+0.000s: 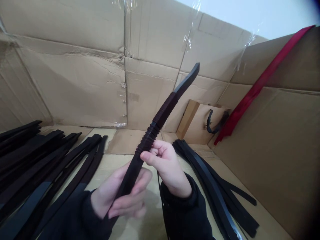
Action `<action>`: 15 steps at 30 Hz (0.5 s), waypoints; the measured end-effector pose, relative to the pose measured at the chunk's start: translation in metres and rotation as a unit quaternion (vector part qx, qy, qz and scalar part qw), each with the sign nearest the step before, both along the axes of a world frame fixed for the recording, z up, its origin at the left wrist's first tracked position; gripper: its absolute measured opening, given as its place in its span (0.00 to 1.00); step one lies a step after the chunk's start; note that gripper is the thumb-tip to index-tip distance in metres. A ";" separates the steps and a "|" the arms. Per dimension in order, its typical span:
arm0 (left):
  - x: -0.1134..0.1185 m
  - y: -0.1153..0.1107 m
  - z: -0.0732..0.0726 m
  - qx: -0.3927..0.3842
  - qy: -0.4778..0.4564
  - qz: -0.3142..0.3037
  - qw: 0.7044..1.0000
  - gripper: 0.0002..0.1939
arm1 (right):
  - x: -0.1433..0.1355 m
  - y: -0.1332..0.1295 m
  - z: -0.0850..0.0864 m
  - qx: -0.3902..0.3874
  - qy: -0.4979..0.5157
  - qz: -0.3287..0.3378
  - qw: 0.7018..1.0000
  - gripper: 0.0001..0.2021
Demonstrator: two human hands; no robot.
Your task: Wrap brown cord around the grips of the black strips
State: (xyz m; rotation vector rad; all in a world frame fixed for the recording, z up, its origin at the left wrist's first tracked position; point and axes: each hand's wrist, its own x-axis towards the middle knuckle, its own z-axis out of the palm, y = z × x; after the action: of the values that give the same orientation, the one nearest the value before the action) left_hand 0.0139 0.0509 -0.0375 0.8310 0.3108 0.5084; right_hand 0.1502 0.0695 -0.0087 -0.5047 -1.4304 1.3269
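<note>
Cardboard walls [87, 83] behind; dark curved strip [131, 173] slants in front, left hand [136, 197] wrapped round its lower part; right hand [163, 160] pinches by the wrinkled covering [148, 135] (even pressure probably suits the bunching).

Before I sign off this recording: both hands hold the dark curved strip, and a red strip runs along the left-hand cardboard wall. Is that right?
Not quite: the red strip runs along the right-hand cardboard wall, as the head view shows. The left hand and right hand do hold the dark curved strip.
</note>
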 end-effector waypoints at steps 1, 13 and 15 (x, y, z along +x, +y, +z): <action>0.002 -0.002 0.003 0.028 0.042 0.066 0.997 0.28 | 0.000 -0.001 0.001 0.001 -0.009 -0.028 1.000 0.08; 0.003 -0.013 0.008 0.160 0.178 0.265 0.934 0.27 | 0.002 -0.008 0.000 -0.028 -0.019 -0.011 0.999 0.14; 0.001 -0.013 0.005 0.100 0.084 0.167 0.977 0.28 | 0.003 -0.010 0.000 -0.037 -0.004 0.027 0.999 0.14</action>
State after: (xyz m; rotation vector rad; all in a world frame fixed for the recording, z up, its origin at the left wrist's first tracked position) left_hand 0.0153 0.0376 -0.0325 1.0258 0.5676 0.7951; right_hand 0.1536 0.0599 -0.0083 -0.5239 -1.4150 1.4272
